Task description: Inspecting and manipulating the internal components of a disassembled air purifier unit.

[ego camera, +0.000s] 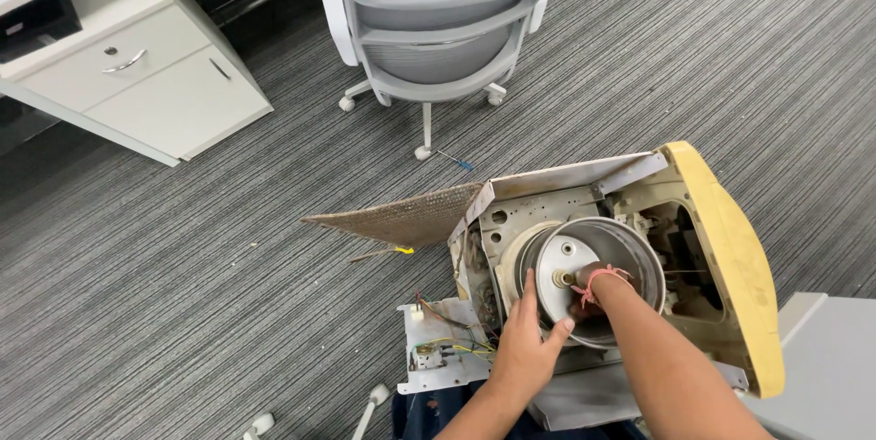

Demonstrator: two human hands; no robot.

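On the striped grey carpet [228,312], an opened appliance housing [639,248] lies on its side, round metal drum [593,271] facing up. Left hand [527,344] spread flat on the drum's rim. Right hand [589,298] reaches inside; finger state hidden, cannot tell.

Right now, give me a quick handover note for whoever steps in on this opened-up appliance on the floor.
Left hand: open, palm flat against the rim of the metal drum, steadying it.
Right hand: reached inside the drum at the centre hub; the fingers are hidden, so the grip cannot be told.
The appliance housing lies on its side on the carpet, its yellowed front panel to the right.
Done: casing open; a bracket with loose wires hangs out at lower left; a mesh panel lies beside it.
Left: drum is in its housing, not yet out.
A small blue-tipped tool lies by the office chair.
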